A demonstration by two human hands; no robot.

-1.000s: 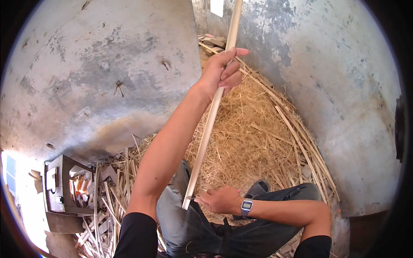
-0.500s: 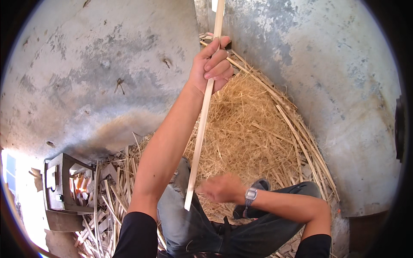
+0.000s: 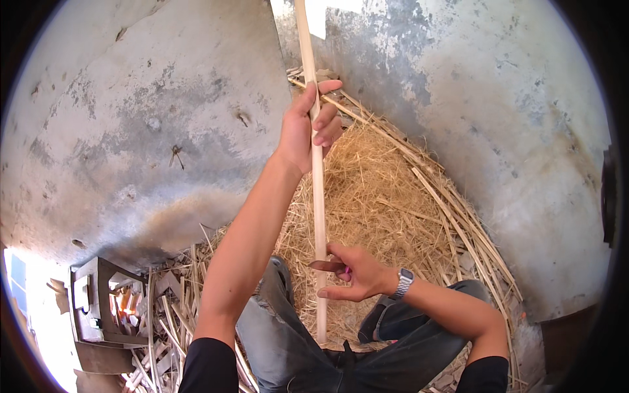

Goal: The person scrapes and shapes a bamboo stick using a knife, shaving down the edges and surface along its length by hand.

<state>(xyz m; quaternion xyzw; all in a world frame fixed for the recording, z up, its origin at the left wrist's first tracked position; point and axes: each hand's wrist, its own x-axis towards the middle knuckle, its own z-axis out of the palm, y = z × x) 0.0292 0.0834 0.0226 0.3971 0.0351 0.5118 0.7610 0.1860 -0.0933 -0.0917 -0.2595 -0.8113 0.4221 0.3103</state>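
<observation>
Wooden strip [image 3: 319, 216] — long, pale, near upright, with lower end between denim-clad legs [image 3: 265, 331]. Clasped high up in the left hand [image 3: 299, 134], with index finger outstretched. In the right hand [image 3: 368, 274], fingers curled round a dark blade [image 3: 326, 266] crossing the front of the strip, thumb against the wood below. Underneath, thick straw-coloured shavings [image 3: 380, 170]; long sticks [image 3: 476, 242] along the right-hand wall [image 3: 498, 131]. Mottled grey plaster — both sides, meeting in a far corner. Lower left, wood scraps [image 3: 169, 357] beside a dark frame [image 3: 103, 295].

Left grip [image 3: 306, 131] curled high, right grip [image 3: 365, 275] lower, right elbow [image 3: 496, 327] bent
</observation>
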